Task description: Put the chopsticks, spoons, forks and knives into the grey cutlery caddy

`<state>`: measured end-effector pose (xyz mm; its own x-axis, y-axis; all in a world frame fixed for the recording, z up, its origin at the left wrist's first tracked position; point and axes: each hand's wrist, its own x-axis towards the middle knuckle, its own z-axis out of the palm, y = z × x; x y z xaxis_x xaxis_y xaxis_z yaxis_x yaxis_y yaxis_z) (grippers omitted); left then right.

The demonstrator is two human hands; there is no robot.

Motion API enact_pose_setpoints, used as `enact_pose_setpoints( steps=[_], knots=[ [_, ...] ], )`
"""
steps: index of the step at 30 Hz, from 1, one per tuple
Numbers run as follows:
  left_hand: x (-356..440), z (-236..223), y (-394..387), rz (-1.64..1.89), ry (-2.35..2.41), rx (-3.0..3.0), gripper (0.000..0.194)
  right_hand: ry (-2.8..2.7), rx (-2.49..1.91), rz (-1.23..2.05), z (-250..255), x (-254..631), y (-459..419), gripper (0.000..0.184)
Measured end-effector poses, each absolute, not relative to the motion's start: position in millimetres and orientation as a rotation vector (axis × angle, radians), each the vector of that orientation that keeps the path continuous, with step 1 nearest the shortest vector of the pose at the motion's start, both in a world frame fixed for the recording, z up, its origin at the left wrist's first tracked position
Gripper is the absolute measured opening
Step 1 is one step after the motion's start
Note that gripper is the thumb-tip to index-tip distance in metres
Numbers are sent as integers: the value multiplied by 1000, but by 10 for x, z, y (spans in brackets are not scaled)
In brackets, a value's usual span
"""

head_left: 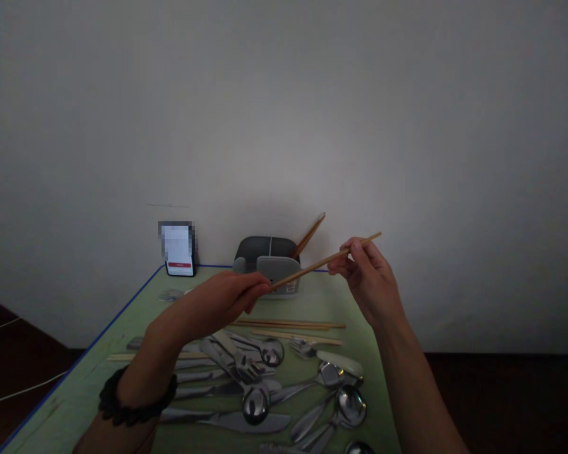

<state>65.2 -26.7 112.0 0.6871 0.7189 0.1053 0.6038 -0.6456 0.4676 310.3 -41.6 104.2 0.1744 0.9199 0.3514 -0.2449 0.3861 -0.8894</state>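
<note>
A wooden chopstick (315,265), perhaps a pair lying together, slants up to the right between my two hands. Its lower left end is pinched in the fingers of my left hand (241,291). Closer to the upper right end, my right hand (366,274) grips it between thumb and fingers. Behind it stands a grey utensil holder (279,268) with a dark interior. Brown chopsticks (310,233) lean out of the holder to the right. Below my hands, more chopsticks (288,324) lie flat on the table.
Spoons (351,405), forks (303,347) and a table knife (253,421) lie spread over the green table (99,372). A phone (178,249) stands upright at the back left. The wall (284,126) rises right behind the table.
</note>
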Motion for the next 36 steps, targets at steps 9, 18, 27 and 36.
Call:
enact_pose_setpoints(
  steps=[9, 18, 27, 36],
  knots=[
    [598, 1070, -228, 410, 1070, 2531, 27, -1077, -842, 949, 1003, 3120, -381, 20],
    [699, 987, -137, 623, 1159, 2631, 23, -1149, -866, 555, 1132, 3207, -480, 16],
    [793, 675, 12, 779, 1193, 2708, 50, -1084, -862, 133, 1270, 3198, -241, 18],
    [771, 539, 56, 712, 1178, 2659, 56, -1689, -1333, 322, 1098, 2853, 468, 18]
  ],
)
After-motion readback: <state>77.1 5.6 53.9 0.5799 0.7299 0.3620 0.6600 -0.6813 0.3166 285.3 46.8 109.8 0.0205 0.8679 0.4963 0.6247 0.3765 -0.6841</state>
